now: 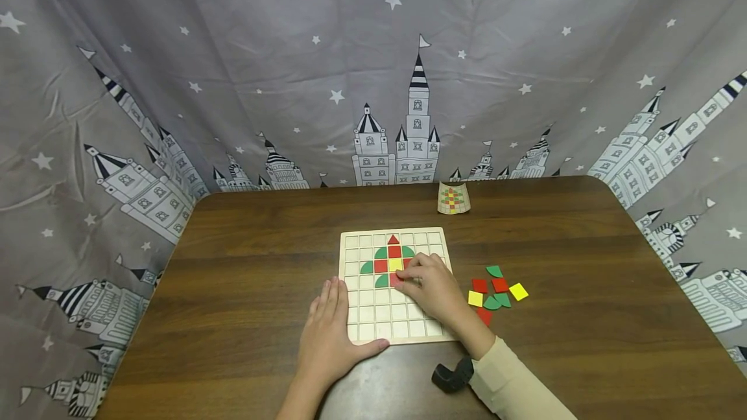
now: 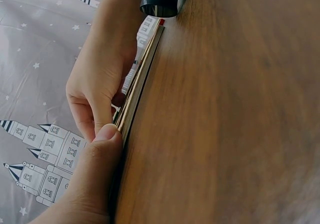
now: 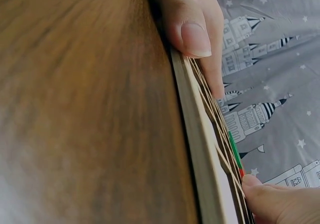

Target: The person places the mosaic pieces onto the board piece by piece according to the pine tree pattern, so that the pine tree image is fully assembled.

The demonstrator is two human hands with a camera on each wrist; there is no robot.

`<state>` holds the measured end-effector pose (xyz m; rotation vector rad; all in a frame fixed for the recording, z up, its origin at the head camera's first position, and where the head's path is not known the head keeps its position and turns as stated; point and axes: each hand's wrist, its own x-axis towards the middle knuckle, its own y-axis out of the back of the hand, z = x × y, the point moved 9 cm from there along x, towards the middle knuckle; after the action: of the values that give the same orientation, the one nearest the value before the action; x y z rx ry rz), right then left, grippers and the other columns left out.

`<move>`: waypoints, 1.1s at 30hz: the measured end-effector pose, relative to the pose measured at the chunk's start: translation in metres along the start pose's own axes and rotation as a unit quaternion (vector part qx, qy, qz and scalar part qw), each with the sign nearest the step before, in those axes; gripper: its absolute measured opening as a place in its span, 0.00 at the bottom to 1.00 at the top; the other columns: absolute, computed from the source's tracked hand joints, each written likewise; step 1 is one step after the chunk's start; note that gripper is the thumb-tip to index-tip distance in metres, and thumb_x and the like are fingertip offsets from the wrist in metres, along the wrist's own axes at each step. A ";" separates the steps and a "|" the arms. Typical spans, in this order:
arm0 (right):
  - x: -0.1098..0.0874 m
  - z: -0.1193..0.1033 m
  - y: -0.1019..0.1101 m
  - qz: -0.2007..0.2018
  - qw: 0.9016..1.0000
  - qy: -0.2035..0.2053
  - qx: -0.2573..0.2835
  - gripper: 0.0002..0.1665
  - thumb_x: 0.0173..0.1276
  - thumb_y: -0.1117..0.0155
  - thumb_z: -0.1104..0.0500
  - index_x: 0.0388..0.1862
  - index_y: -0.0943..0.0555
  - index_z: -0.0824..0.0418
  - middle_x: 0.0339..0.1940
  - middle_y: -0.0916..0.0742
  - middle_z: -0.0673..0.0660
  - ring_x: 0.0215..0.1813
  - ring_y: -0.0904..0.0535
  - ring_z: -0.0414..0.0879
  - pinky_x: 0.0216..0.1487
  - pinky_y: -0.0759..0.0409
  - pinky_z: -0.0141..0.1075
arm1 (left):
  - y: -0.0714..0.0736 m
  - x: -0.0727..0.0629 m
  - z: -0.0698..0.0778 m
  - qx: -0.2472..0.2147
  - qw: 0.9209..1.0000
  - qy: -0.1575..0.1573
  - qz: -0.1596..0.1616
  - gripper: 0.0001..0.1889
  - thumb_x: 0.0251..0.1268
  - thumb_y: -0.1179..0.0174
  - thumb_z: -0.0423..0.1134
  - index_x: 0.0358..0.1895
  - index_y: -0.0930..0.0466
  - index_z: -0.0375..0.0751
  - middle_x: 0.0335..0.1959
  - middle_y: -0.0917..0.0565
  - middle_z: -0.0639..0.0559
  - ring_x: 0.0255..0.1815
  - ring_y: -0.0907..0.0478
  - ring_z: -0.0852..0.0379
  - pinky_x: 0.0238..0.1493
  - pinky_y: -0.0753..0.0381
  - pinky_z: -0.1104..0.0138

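A pale wooden grid board (image 1: pixel 367 314) lies on the table with red, yellow and green pieces set in its upper cells. My left hand (image 1: pixel 328 332) rests at its lower left corner, fingers straight along the left side and thumb along the near edge. That thumb (image 2: pixel 107 133) also shows against the board's edge in the left wrist view. My right hand (image 1: pixel 433 290) reaches over the board and pinches a red square tile (image 1: pixel 394 280) at the cell below a yellow square (image 1: pixel 395 265). The right hand covers some cells on the board's right side.
Loose red, yellow and green tiles (image 1: pixel 500 285) lie right of the board. A small pattern card (image 1: pixel 453 199) with curled edges is at the table's back. A black strap-like object (image 1: pixel 452 376) sits by the right wrist. A grey castle-print curtain (image 1: pixel 262 50) surrounds the wooden table (image 1: pixel 245 277).
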<state>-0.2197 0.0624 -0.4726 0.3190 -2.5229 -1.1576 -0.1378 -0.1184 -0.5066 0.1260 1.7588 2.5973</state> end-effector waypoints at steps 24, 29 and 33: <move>-0.038 0.082 0.089 0.090 0.983 -0.132 -0.091 0.18 0.65 0.30 0.52 0.51 0.15 0.58 0.35 0.17 0.53 0.38 0.29 0.49 0.33 0.33 0.36 | 0.000 0.000 0.000 -0.002 1.000 -0.001 -0.003 0.73 0.35 0.46 0.88 0.79 0.51 0.34 0.81 0.50 0.40 0.83 0.53 0.45 0.79 0.44 0.49; -0.052 0.110 0.112 0.086 0.968 -0.193 -0.138 0.23 0.63 0.29 0.48 0.48 0.15 0.63 0.39 0.15 0.62 0.41 0.26 0.58 0.29 0.28 0.42 | 0.001 0.000 0.000 -0.004 1.000 0.000 0.000 0.73 0.35 0.45 0.87 0.79 0.50 0.34 0.81 0.49 0.41 0.83 0.52 0.45 0.79 0.44 0.49; -0.055 0.115 0.116 0.074 0.969 -0.196 -0.131 0.19 0.64 0.29 0.48 0.43 0.13 0.62 0.43 0.13 0.64 0.44 0.25 0.61 0.33 0.23 0.49 | 0.002 0.000 0.000 0.001 1.000 -0.004 0.005 0.72 0.36 0.46 0.87 0.78 0.49 0.34 0.81 0.48 0.40 0.82 0.51 0.44 0.78 0.44 0.49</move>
<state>-0.2221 0.2348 -0.4657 -0.1834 -2.6097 -1.5973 -0.1373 -0.1192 -0.5051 0.1456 1.7640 2.5973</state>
